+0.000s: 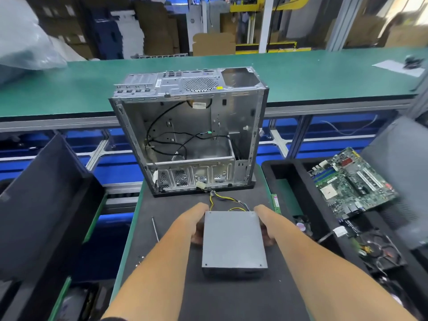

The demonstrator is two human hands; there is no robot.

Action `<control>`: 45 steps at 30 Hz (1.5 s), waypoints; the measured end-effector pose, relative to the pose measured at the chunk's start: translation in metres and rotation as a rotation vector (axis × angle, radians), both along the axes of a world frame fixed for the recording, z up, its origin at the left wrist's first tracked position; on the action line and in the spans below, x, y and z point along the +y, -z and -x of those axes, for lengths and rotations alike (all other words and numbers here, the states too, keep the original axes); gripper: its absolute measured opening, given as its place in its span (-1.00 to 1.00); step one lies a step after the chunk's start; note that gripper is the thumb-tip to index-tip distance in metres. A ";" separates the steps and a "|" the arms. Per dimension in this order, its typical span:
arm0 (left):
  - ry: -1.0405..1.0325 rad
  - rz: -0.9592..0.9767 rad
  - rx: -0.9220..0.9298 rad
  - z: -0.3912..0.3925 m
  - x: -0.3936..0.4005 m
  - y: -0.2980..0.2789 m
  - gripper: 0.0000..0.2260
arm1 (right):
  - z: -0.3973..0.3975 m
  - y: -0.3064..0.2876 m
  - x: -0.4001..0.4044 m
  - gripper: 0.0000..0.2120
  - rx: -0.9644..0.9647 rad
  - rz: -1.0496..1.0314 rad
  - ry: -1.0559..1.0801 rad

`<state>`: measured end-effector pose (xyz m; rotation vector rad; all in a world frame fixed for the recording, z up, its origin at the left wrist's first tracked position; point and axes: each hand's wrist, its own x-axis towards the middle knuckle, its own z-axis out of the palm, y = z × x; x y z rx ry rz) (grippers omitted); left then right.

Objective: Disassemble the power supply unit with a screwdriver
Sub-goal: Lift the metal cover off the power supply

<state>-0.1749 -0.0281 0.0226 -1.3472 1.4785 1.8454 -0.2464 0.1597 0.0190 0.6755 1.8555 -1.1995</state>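
Note:
A grey metal power supply unit [234,239] lies flat on the dark mat in front of me. My left hand [193,224] grips its left side, fingers curled under the edge. Its right side is held the same way by my right hand [266,223]. Yellow and black cables [228,201] run from the unit's far end to a white connector near the case. A thin screwdriver [155,229] lies on the mat to the left of my left arm, untouched.
An open, emptied computer case [192,133] stands on the mat's far end. A motherboard [352,181] rests in a black bin at right, with a fan and cables [379,251] below it. Black trays [46,205] sit at left. A green bench [324,75] runs behind.

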 end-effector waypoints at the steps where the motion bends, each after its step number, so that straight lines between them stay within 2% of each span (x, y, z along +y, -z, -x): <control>1: 0.003 0.002 0.004 0.001 -0.001 0.001 -0.90 | 0.000 -0.001 -0.001 -0.75 0.002 0.006 0.009; 11: 0.021 0.063 0.005 0.006 0.003 0.001 -0.89 | 0.004 0.002 -0.009 -0.82 -0.041 0.082 0.083; 16: 0.013 0.085 0.007 0.007 0.004 -0.001 -0.91 | 0.003 0.001 -0.007 -0.75 -0.058 0.110 0.083; 19: 0.008 0.086 -0.002 0.006 0.002 0.000 -0.89 | 0.003 0.000 -0.008 -0.77 -0.055 0.118 0.105; 24: -0.002 0.064 -0.001 0.001 0.001 0.000 -0.84 | 0.005 0.000 -0.013 -0.79 -0.029 0.065 0.023; 26: -0.007 0.055 -0.008 0.000 0.000 0.002 -0.85 | 0.009 0.002 -0.014 -0.82 0.116 -0.032 -0.083; 29: -0.012 0.064 -0.014 -0.002 -0.002 0.004 -0.88 | 0.012 0.003 -0.021 -0.78 0.665 -0.441 -0.505; 31: -0.005 0.081 -0.013 -0.002 -0.002 0.004 -0.87 | 0.004 -0.010 -0.038 -0.87 0.863 -0.448 -0.689; 35: 0.009 0.086 -0.014 -0.002 -0.002 0.006 -0.82 | -0.004 -0.015 -0.071 -0.70 0.705 -0.368 -1.072; 41: -0.003 0.037 -0.004 -0.003 -0.006 0.013 -0.84 | 0.006 -0.012 -0.077 -0.51 0.595 -0.288 -1.123; 45: 0.018 0.036 0.011 -0.004 -0.006 0.015 -0.89 | 0.006 -0.009 -0.082 -0.37 0.574 -0.308 -1.226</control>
